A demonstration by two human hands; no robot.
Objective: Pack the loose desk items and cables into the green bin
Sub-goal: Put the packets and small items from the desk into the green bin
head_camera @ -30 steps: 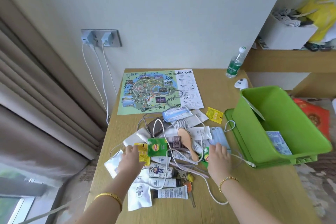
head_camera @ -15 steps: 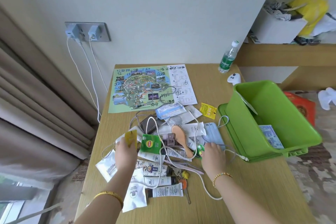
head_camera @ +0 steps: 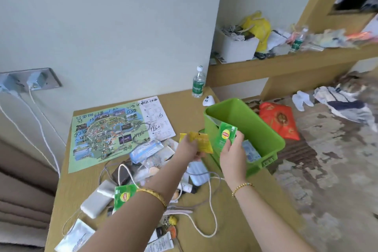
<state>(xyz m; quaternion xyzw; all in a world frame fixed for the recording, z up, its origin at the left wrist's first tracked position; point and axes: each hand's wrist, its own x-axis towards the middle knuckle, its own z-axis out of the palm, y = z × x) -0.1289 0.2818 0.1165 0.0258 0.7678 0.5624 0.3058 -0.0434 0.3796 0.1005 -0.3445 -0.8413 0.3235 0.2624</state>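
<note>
The left hand (head_camera: 189,145) pinches a thin yellow packet (head_camera: 201,141) and the right hand (head_camera: 232,149) pinches a green tea packet (head_camera: 225,136) by the edges, both light and bendy, by the green bin (head_camera: 263,129).

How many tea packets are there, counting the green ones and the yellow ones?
Green paper tea packets: 2, one held in the right hand over the green plastic bin at, one lying on the wooden desk at.
Yellow paper tea packets: 1, in the left hand at.
Total: 3
</note>
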